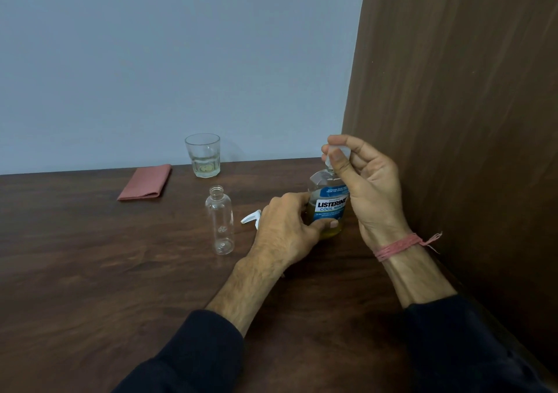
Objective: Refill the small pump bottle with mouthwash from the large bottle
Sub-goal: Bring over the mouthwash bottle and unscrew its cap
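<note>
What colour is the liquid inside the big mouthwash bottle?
Yellowish-gold, seen low in the large bottle below its blue label, in the head view.

Two bottles (pixel 327 208) (pixel 222 220), one glass (pixel 203 154) (perhaps one cloth (pixel 145 182))

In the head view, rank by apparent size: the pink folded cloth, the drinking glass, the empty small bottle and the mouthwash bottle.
1. Pink folded cloth, widest footprint.
2. Mouthwash bottle, though both hands hide part of it.
3. Empty small bottle and drinking glass: too close to rank; the glass sits farther from the camera.
</note>
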The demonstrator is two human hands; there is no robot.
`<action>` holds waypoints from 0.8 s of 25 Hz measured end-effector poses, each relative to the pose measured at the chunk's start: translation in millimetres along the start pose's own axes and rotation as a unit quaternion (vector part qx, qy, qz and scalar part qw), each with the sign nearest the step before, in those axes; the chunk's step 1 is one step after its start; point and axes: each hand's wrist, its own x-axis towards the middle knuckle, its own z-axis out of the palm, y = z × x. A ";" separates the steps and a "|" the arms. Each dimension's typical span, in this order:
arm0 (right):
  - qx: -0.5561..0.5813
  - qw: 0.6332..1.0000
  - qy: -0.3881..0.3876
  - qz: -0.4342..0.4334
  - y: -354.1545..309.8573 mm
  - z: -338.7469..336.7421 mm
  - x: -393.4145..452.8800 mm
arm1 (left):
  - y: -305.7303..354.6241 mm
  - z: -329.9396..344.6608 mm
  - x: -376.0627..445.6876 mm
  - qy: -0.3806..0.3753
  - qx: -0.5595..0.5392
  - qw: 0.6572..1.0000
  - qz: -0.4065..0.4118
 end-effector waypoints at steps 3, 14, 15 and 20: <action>0.009 1.000 -0.018 0.004 -1.7 -1.4 0.0 | 1.4 0.0 1.1 -0.009 -0.012 1.000 -0.007; 0.036 0.997 -0.069 0.030 -7.6 -14.9 1.0 | 4.9 -5.4 -2.0 -0.076 -0.058 0.995 -0.013; 0.027 0.997 -0.061 0.031 -8.6 -12.4 0.1 | 5.5 -4.7 -2.6 -0.077 -0.066 0.995 -0.015; -0.076 0.997 -0.015 -0.004 -18.8 6.6 9.7 | 9.3 0.6 -7.0 -0.041 -0.060 0.997 -0.020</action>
